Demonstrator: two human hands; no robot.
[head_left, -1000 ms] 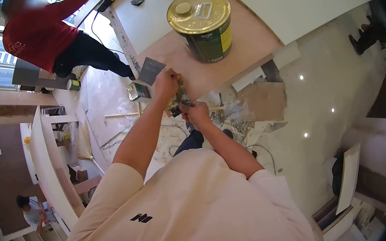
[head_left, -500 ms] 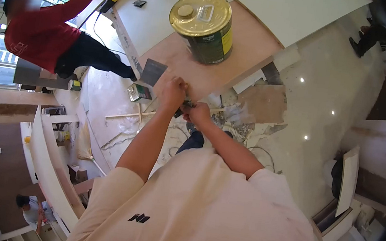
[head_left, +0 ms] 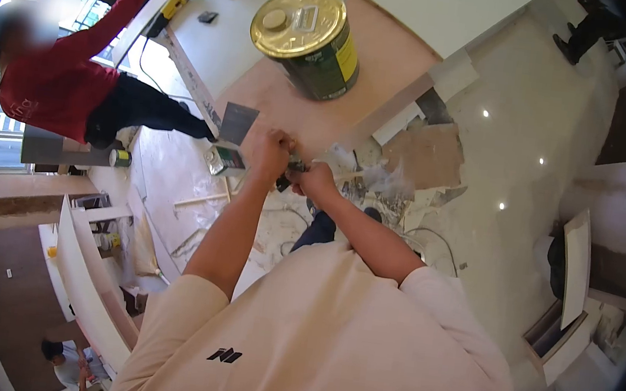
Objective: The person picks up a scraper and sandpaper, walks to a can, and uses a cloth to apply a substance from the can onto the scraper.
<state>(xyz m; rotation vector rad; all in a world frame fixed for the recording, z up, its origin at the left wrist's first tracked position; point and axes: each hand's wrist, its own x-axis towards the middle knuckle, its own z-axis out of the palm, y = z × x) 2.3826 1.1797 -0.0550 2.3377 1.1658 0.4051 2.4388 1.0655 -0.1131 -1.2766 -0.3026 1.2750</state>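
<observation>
My left hand is closed near the front edge of the pinkish board, its fingers curled around something too small to name. Close beside it on the right, my right hand is closed on a small dark object that sits between the two hands. What exactly the object is cannot be made out. A flat grey plate lies at the board's edge, just beyond my left hand. Farther up on the board stands a large can with a gold lid.
A person in red stands at the left, near a yellow power tool. Board scraps, wood strips and a cable litter the floor below the board. Another person is at the lower left, and a dark-clothed leg shows upper right.
The view has shifted, so the can and board appear farther left. The person in red has an arm raised at a slightly different angle. My hands remain close together around the dark object.
</observation>
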